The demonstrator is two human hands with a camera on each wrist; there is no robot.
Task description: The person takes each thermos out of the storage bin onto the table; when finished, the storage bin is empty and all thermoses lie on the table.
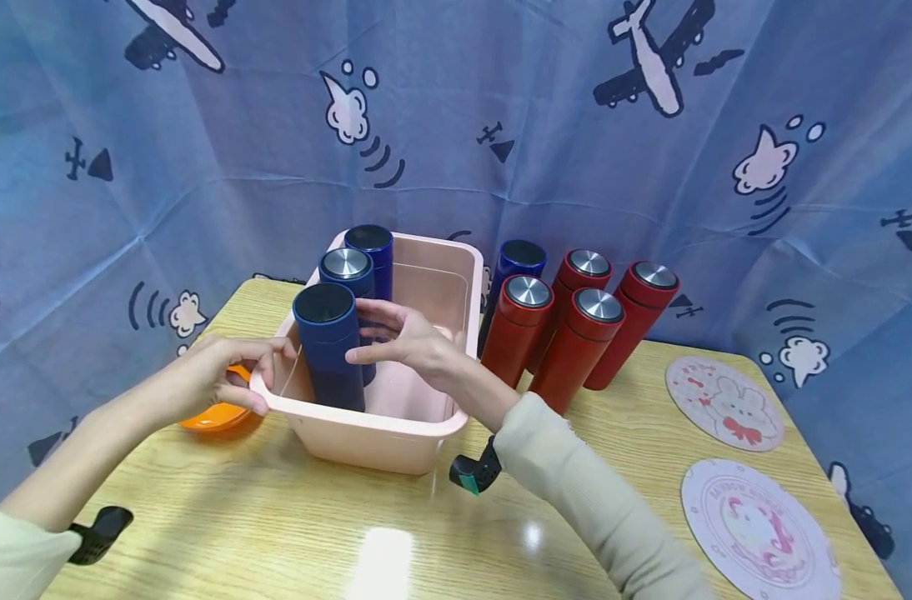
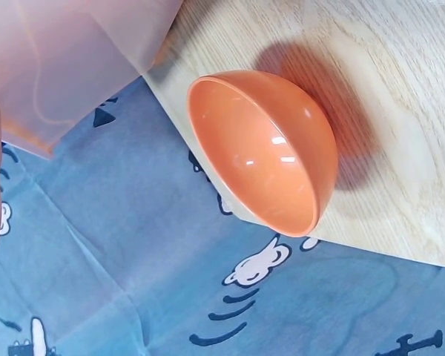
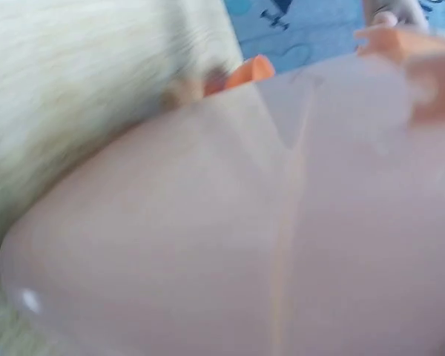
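Lettering on the two round mats [image 1: 726, 402] [image 1: 759, 529] is too small to read. Left hand [image 1: 214, 367] pinches the rim of the pink bin [image 1: 373, 450]. Right hand [image 1: 414, 342], fingers parted, is at the side of the front blue bottle [image 1: 332, 350], upright in the bin; grip: can't tell. Left wrist view shows inside the orange bowl [image 2: 263, 152], partly hidden in head view; right wrist view shows blurred bin wall.

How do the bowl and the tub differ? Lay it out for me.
The bowl is orange; the tub is pale pink. The bowl is round; the tub is roughly rectangular. The bowl is smaller than the tub. The bowl looks empty; the tub holds three blue flasks. Both are open-topped.
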